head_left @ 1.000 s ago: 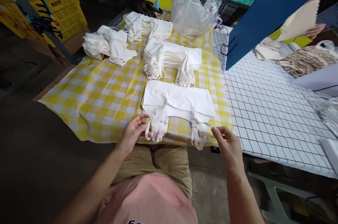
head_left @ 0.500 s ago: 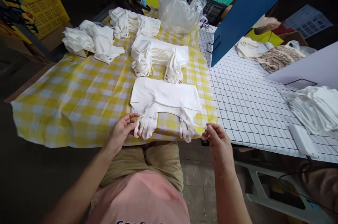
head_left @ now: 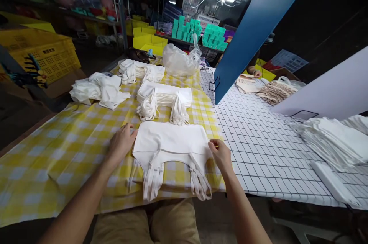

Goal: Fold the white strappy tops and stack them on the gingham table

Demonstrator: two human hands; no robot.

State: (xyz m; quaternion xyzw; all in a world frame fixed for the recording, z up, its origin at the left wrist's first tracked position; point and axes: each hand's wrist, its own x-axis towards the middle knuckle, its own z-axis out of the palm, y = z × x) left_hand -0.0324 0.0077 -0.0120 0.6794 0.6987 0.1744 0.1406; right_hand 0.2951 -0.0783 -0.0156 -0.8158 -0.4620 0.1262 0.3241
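Note:
A white camisole (head_left: 172, 138) lies flat before me on the yellow checked cloth, its thin straps hanging in two bunches toward the table's front edge. At its left edge rests my left hand (head_left: 122, 142), thumb and fingers slightly apart beside the fabric. My right hand (head_left: 222, 156) has its thumb and fingertips closed at the opposite edge, on the camisole's side; the exact grip is partly hidden. Just beyond lies a neat stack of the same white camisoles (head_left: 172, 96), straps bunched toward me.
Farther back are another white stack (head_left: 142, 68), a loose white heap (head_left: 99, 89) and a clear plastic bag (head_left: 181, 60). A blue panel (head_left: 253, 41) stands on the gridded table at right. White garments (head_left: 333, 140) and a white bar-shaped device (head_left: 333, 184) lie there. Another person's hand (head_left: 255, 72) shows behind.
Both hands have let go of the straps and moved up to the camisole's side edges. The straps now hang loose in front. My view has tilted upward.

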